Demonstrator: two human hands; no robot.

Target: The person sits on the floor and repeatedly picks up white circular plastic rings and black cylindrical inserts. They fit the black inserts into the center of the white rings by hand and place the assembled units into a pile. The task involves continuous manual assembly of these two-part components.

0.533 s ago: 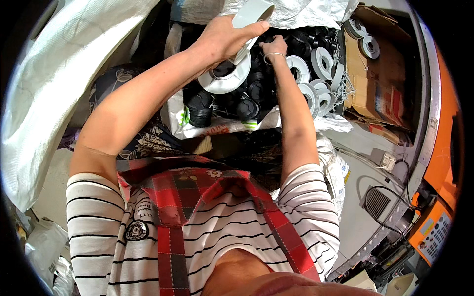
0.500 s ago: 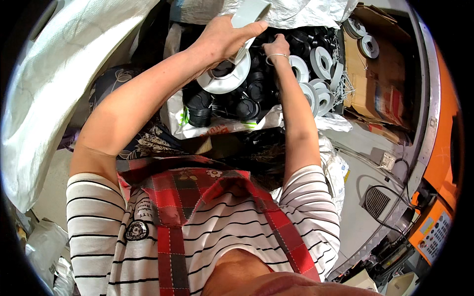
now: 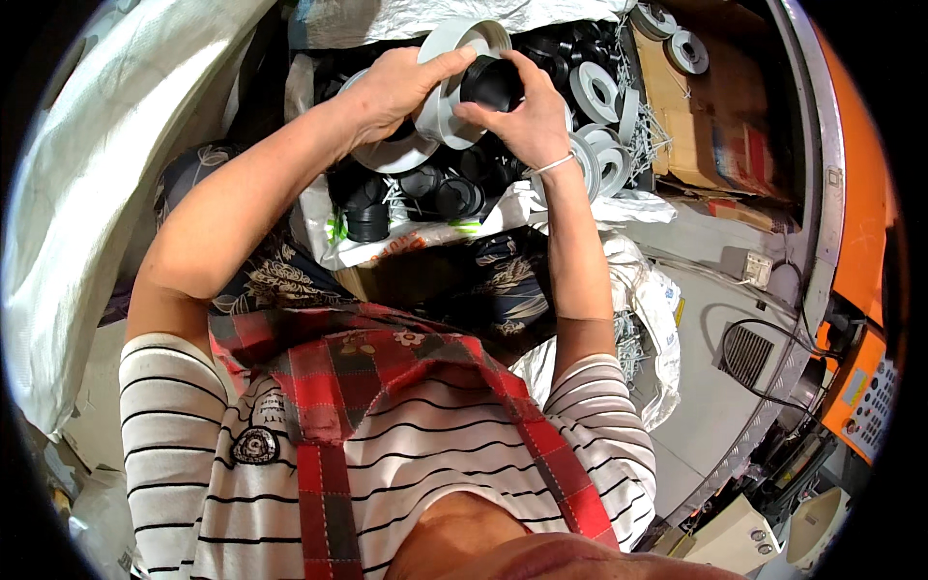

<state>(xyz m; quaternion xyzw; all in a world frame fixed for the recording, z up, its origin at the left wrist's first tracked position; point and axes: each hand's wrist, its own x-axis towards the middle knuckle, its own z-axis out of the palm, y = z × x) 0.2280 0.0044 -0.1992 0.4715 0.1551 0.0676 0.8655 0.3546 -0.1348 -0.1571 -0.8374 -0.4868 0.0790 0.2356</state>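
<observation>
Above a pile of plastic parts, my left hand (image 3: 394, 89) grips a wide light-grey ring (image 3: 443, 108) by its rim, thumb across the top. My right hand (image 3: 534, 121) has its thumb and fingers around a round black plastic part (image 3: 490, 85), which sits against the ring's opening. Whether the black part is inside the ring cannot be made out. Under my left hand lies a white flanged ring (image 3: 398, 157), partly hidden. Several black round parts (image 3: 456, 196) fill the pile below my hands. More grey flanged rings (image 3: 592, 94) lie at its right.
Thin white plastic sticks (image 3: 646, 135) are heaped beside the rings. An open cardboard box (image 3: 710, 126) stands at the right, before an orange machine (image 3: 860, 184). A white woven sack (image 3: 97, 193) rises at the left. A black cable (image 3: 732, 372) loops at the lower right.
My right hand has come up out of the pile with a black part and met the ring. My left hand has lowered and turned the grey ring. The view has shifted slightly.
</observation>
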